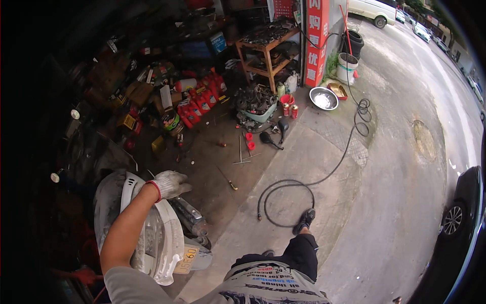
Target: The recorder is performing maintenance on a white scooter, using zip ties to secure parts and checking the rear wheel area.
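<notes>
My left hand (170,184), in a pale work glove with a red cuff, is over the rear of a white, dirty scooter (158,240) at the lower left, its slightly bent fingers apart and pointing right; whether it touches the bodywork is unclear. A metal exhaust (190,217) and a yellow plate (186,259) show at the scooter's back. My right hand is out of view.
A black hose (286,226) loops around my foot. Further off lie tools (241,152), two black mirrors (268,140), a steel basin (323,98), a wooden rack (267,48) and cluttered red bottles (202,100). A dark car (458,220) stands at the right.
</notes>
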Available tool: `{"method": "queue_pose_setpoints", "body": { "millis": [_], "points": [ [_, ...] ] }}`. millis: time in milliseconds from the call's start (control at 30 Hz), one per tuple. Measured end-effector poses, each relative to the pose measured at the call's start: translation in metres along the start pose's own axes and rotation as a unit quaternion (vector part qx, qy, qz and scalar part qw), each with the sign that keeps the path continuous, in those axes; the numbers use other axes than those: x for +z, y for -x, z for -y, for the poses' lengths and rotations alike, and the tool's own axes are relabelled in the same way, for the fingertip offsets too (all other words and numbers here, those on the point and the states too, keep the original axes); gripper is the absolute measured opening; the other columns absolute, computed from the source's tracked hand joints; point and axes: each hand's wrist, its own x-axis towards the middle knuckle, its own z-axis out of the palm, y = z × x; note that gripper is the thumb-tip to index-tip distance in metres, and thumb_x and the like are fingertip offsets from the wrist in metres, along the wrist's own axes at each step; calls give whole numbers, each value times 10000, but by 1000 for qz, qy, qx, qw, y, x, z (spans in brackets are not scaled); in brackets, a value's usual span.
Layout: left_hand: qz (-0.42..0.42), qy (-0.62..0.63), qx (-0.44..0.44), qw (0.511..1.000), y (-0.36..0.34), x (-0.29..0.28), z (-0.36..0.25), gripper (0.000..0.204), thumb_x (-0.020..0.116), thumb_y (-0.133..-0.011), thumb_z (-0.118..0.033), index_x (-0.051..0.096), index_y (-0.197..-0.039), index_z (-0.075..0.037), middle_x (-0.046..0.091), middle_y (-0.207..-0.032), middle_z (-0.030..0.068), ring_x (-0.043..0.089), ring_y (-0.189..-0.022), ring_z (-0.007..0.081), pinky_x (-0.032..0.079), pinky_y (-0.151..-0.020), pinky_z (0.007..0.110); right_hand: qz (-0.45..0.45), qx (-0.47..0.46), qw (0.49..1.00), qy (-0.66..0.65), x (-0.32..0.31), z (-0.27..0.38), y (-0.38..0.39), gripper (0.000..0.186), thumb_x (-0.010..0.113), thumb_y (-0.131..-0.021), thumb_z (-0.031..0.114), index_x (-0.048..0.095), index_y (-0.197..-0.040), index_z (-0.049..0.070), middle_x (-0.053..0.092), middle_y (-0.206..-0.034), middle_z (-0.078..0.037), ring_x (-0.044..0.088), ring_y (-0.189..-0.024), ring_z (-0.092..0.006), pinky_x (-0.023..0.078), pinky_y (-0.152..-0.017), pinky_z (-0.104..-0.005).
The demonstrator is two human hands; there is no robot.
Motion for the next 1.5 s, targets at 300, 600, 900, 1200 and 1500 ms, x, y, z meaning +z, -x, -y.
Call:
{"method": "queue_pose_setpoints", "body": {
  "millis": [300,600,900,1200,1500],
  "points": [
    [45,405,-268,873,-160,68,-46,394,474,-886,-403,673,-1033,-97,628,-1122,158,597,-1026,341,456,-884,409,-31,-74,992,-102,0,283,-110,214,549,-898,197,543,-1092,107,622,-753,-94,580,-545,-214,461,-451,-377],
    [88,596,-235,763,-238,177,-139,340,530,-929,-273,632,-1101,1,671,-1062,131,645,-958,238,496,-853,332,-25,0,998,-56,-14,389,-153,109,484,-864,61,532,-797,132,434,-510,-3,387,-377,-125,237,-348,-272],
    [69,832,-462,300,-179,347,-319,322,522,-952,-260,641,-1044,25,683,-986,140,659,-910,211,522,-824,341,12,-250,811,529,270,409,-203,276,538,-859,181,637,-1088,62,652,-1093,-204,610,-1059,-356,473,-918,-412],
    [296,754,-458,367,-118,342,-484,326,466,-922,-277,680,-1049,-67,688,-998,51,631,-935,146,480,-829,323,113,-422,422,794,618,371,-414,544,466,-826,91,448,-1369,127,444,-1416,-125,422,-1295,-304,315,-1078,-442],
    [306,802,-462,222,-156,352,-477,290,587,-819,-239,671,-1077,-136,676,-1088,72,621,-1042,247,472,-921,388,131,-371,332,857,592,385,-461,184,587,-827,145,602,-1000,84,587,-1042,-195,562,-1022,-377,467,-852,-469]
  ]
}}
